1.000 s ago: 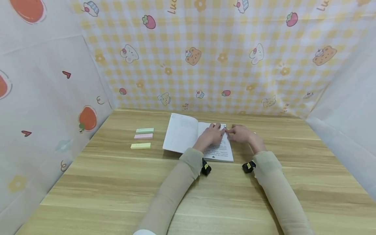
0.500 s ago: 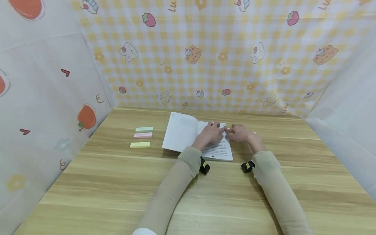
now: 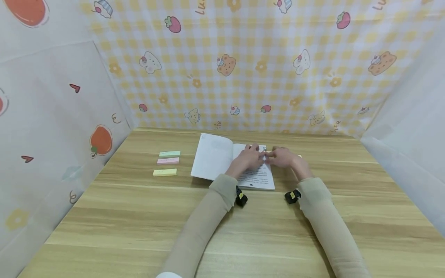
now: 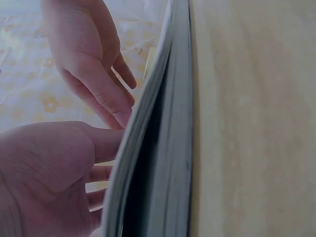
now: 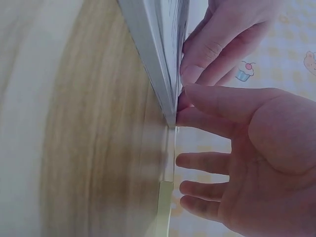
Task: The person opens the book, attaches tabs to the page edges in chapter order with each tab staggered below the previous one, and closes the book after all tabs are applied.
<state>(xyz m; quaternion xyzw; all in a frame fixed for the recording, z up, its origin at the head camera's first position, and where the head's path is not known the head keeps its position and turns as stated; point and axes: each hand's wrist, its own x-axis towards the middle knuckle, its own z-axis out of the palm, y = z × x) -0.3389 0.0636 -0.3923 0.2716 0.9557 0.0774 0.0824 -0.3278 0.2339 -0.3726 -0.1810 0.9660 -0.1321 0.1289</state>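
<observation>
My left hand (image 3: pixel 251 158) rests loosely outstretched on the open book (image 3: pixel 213 156); my right hand (image 3: pixel 282 157), mostly straight-fingered, touches its edge, can't tell if pinching.

Left arm (image 3: pixel 199 231), beige-sleeved, slants in from lower left; right arm (image 3: pixel 335 231), same sleeve colour, from lower right; they converge ahead. Left hand (image 3: pixel 251 159) palm down, fingers slightly spread. Right hand (image 3: pixel 282 158) angled inward, lower three fingers (image 5: pixel 207 162) straight, apart. Left thumb (image 5: pixel 200 61), right thumb (image 5: pixel 217 98) tip to tip, contact unclear.
</observation>
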